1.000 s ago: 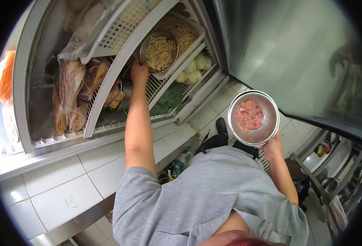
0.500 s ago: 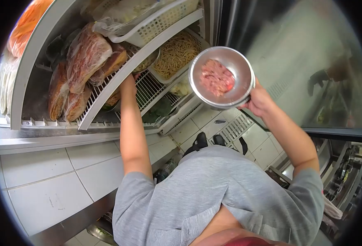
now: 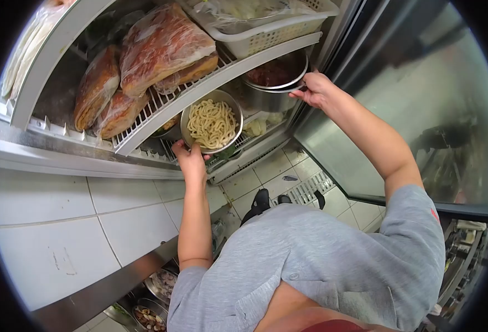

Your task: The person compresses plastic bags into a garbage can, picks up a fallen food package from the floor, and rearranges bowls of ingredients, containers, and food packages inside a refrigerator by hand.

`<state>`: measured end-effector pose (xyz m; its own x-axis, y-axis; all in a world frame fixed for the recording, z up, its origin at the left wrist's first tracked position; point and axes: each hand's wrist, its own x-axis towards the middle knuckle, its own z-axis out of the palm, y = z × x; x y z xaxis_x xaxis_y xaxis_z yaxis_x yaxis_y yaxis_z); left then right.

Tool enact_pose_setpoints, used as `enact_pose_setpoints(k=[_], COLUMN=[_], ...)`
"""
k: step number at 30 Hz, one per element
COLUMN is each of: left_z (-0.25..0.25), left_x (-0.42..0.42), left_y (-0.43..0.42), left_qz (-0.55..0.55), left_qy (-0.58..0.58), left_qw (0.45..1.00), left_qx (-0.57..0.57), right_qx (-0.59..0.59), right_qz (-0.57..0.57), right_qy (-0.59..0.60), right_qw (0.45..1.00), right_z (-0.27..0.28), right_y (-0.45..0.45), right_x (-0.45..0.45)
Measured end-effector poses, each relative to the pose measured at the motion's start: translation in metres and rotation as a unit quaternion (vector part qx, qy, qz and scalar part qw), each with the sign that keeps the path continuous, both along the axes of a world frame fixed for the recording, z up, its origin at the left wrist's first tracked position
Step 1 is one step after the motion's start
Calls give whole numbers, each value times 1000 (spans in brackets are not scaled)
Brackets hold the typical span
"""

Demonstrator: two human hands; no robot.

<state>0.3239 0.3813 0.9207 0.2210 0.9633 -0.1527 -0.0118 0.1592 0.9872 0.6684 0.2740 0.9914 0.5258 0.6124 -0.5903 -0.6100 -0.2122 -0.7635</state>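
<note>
My left hand (image 3: 191,159) grips the near rim of a metal bowl (image 3: 184,124) filled with thick pale noodles (image 3: 212,123), tilted toward me at the front of a fridge shelf. The fingers of my right hand (image 3: 317,90) are closed on the right rim of a metal bowl (image 3: 302,65) with reddish meat (image 3: 271,73) in it. That bowl is under the upper shelf's front edge, partly shaded. Below its rim shows another metal rim and wall (image 3: 271,99); whether it is a second vessel I cannot tell.
Large plastic-wrapped slabs of meat (image 3: 164,47) lie on the upper wire shelf, beside a white plastic basket (image 3: 277,39). The glass fridge door (image 3: 399,127) stands open on the right. Below are a tiled floor with a drain grate (image 3: 305,188) and bowls of food (image 3: 150,315) at lower left.
My right hand has carried the meat bowl leftward and up into the fridge. My left hand, earlier reaching inside under the shelf, is now at the front with the noodle bowl.
</note>
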Motion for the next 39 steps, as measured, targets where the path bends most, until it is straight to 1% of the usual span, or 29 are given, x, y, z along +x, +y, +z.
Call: enact_pose_setpoints(k=[1,2,4,7,11,14,16,18,20,21,23,27,28,29,31,32,33,35,37,38,39], left_z=[0,-9,-6,1,-12,-11,-15,-27,-30,-30,-27,-12,-11,-9,1,1,-5,-6,-1,-20,-25], left_x=[-5,-13,-23,-29,-30,-26,-26,-31,-31,-29,-21,13,29,44,76,92,108,136,162,181,196], left_y=[-4,-4,-12,-18,-17,-21,-22,-23,-25,-24,-20,2,10,19,38,50,63,79,93,112,121], left_qz=[9,10,17,27,35,34,32,14,10,5,-8,-28,-25,-33,4,0,13,25,14,13,14], left_qy=[12,8,12,15,11,22,32,9,-1,-12,-12,-4,-60,-60,2,2,-16,-35,-130,-132,-145], left_qw=[1000,1000,1000,999,999,999,999,999,999,998,999,1000,998,997,1000,1000,998,996,991,991,989], left_qx=[-2,9,-1,-11,-7,-3,-5,-35,-47,-59,-40,8,17,20,22,27,51,76,19,20,10], right_qx=[-3,-4,-1,-24,-57,-44,-49,-57,-72,-71,-61,-59,-41,-24,1,13,24,19,-21,13,14], right_qz=[18,22,-46,-45,2,32,31,31,79,79,65,26,21,16,-13,-50,-86,-106,-177,-142,-142], right_qy=[33,34,-22,-38,-38,-65,-59,-52,-32,-32,-91,-82,-94,-108,-110,-101,-92,-99,-132,-132,-134], right_qw=[999,999,999,998,998,996,997,997,994,994,992,995,994,994,994,994,992,989,975,981,981], right_z=[-4,-11,-13,-9,-11,-3,-6,-15,-28,-26,-15,-19,-14,-7,-21,-31,-37,-29,-11,-19,-17], right_y=[10,17,32,43,55,52,51,51,53,50,45,52,52,51,57,62,66,63,58,57,56], right_x=[7,13,13,30,40,34,41,50,62,58,42,32,24,17,22,26,29,20,3,9,9])
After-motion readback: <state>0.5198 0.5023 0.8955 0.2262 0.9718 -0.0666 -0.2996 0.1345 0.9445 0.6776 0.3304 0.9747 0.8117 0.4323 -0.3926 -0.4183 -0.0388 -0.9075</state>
